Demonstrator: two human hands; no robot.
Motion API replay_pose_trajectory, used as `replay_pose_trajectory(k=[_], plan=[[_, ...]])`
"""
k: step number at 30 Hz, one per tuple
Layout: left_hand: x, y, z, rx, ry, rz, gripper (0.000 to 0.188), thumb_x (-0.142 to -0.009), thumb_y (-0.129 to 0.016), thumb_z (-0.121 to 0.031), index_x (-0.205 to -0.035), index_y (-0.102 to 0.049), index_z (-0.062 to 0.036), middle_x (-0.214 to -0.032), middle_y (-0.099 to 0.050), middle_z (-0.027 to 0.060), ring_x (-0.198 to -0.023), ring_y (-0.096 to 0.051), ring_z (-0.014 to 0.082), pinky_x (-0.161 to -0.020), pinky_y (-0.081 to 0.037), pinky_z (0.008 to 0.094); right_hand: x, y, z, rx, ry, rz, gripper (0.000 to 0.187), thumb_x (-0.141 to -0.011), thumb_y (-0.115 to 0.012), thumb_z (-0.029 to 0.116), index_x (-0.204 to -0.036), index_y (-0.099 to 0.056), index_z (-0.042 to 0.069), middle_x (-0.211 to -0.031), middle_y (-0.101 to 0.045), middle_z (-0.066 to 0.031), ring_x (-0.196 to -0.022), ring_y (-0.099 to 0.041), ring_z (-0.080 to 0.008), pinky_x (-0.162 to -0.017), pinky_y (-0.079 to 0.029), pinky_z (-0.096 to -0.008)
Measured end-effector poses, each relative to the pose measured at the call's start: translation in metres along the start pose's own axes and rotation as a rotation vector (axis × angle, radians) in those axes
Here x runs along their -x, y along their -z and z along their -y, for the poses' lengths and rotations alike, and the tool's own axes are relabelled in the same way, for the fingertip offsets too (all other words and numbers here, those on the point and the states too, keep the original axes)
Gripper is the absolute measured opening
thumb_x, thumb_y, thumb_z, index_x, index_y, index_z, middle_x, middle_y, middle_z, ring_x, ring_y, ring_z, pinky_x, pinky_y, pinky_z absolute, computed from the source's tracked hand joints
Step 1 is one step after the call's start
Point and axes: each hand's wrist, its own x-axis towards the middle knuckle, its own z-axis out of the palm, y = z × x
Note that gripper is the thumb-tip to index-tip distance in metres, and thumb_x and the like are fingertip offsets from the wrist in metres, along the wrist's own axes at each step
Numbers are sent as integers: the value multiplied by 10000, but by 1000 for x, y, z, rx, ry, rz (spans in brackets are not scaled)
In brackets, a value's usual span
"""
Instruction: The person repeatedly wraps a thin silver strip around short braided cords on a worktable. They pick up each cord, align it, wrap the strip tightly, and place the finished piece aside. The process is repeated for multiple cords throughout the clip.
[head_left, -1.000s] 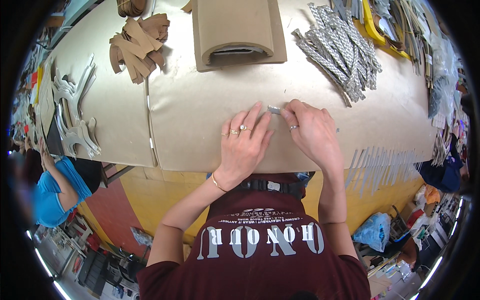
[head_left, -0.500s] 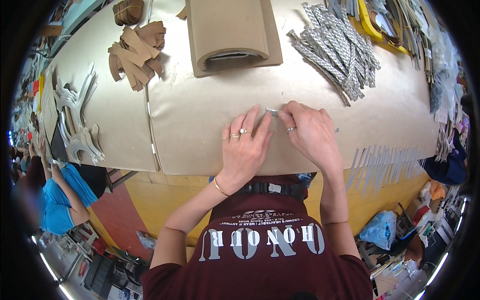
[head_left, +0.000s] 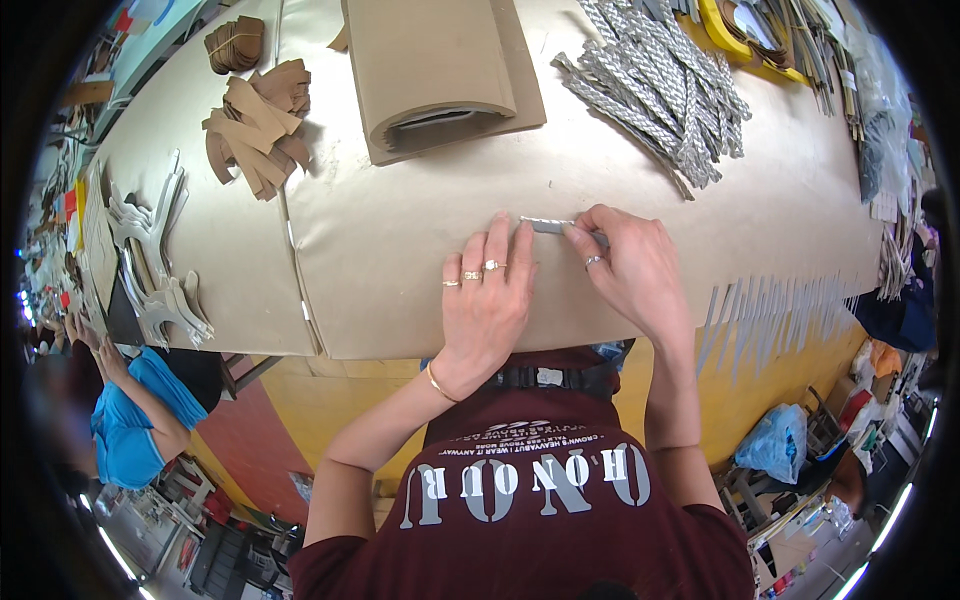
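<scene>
Close to the table's front edge, both my hands are at a narrow grey strip (head_left: 549, 226). A silver-white, braided-looking line runs along its far edge. My left hand (head_left: 487, 302) lies palm down with fingers stretched out, its index fingertip pressing at the strip's left end. Thumb and fingers of my right hand (head_left: 638, 262) pinch the strip farther right, and a bit of it shows beyond the thumb. Up and to the right lies a loose pile of silver braided cords (head_left: 665, 95). Several thin grey strips (head_left: 765, 315) hang side by side over the front edge at the right.
A tan curved form on a flat base (head_left: 440, 75) stands beyond my hands. Brown strips (head_left: 262, 125) and a banded brown bundle (head_left: 235, 45) lie left of it. Pale cut pieces (head_left: 155, 250) are far left. A yellow tray (head_left: 735, 45) sits back right. Another person's blue-clad body (head_left: 140, 425) is at left.
My right hand has moved slightly right along the grey strip, so more of it shows between my hands. My left fingers have straightened a little. The whole view has shifted slightly.
</scene>
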Motion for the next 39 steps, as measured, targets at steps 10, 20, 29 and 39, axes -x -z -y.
replay_pose_trajectory(k=[10,20,29,39], plan=[[-1,0,-3,-73,-2,14,514,-846,-705,-222,-1332,-591,-102,-1372,-526,83,-1148,-526,247,-927,-425,390,-4,-2,0,24,37,-56,191,-913,-666,214,-867,-694,31,-627,-641,-136,-607,-638,-326,-638,-480,-426],[1,5,-6,25,-6,38,601,-859,-696,-194,-1413,-513,-55,-1501,-436,148,-1357,-441,305,-1072,-366,437,-5,-5,3,105,-20,-42,199,-907,-659,263,-872,-698,71,-636,-664,-96,-636,-659,-302,-757,-469,-438],[0,-8,-15,330,-41,193,774,-930,-635,-339,-1512,-309,53,-1584,-296,232,-1468,-294,380,-1196,-242,491,5,5,-8,156,-188,-70,271,-903,-672,327,-841,-705,65,-766,-713,-115,-691,-668,-309,-756,-440,-424],[0,-9,-16,205,-65,209,824,-923,-591,-474,-1508,-329,43,-1575,-310,240,-1456,-315,382,-1183,-274,482,19,14,-33,-111,-184,-142,269,-896,-715,261,-901,-723,-8,-641,-644,-170,-513,-593,-248,-547,-460,-373]])
